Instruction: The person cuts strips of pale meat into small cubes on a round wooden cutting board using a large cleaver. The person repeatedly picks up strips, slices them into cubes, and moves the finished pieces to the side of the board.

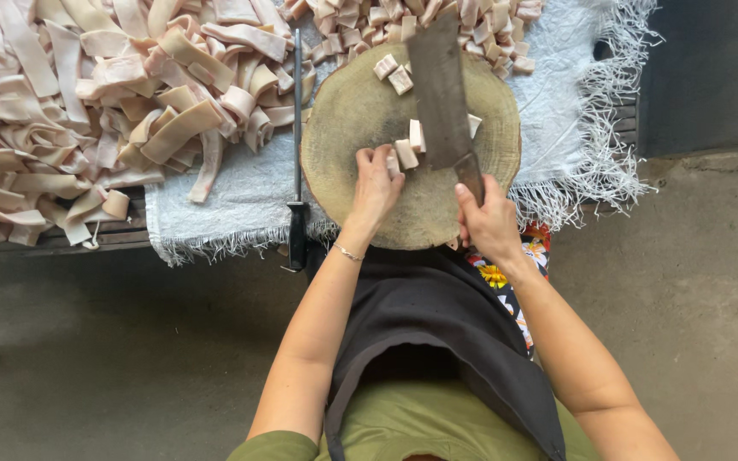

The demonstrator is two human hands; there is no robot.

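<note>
A round wooden chopping block [348, 119] lies on a white fringed cloth [232, 196]. My right hand [487, 220] grips the handle of a large cleaver [439, 94], whose blade lies flat across the block pointing away from me. My left hand [375, 183] rests on the block, fingers closed on a pale strip of pork skin [405, 152] right beside the blade. A few cut square pieces [393, 72] sit at the block's far edge.
A big heap of long pale skin strips [87, 102] fills the left side. A pile of cut pieces [437, 21] lies beyond the block. A sharpening steel [297, 145] lies left of the block. Bare concrete floor [87, 350] below.
</note>
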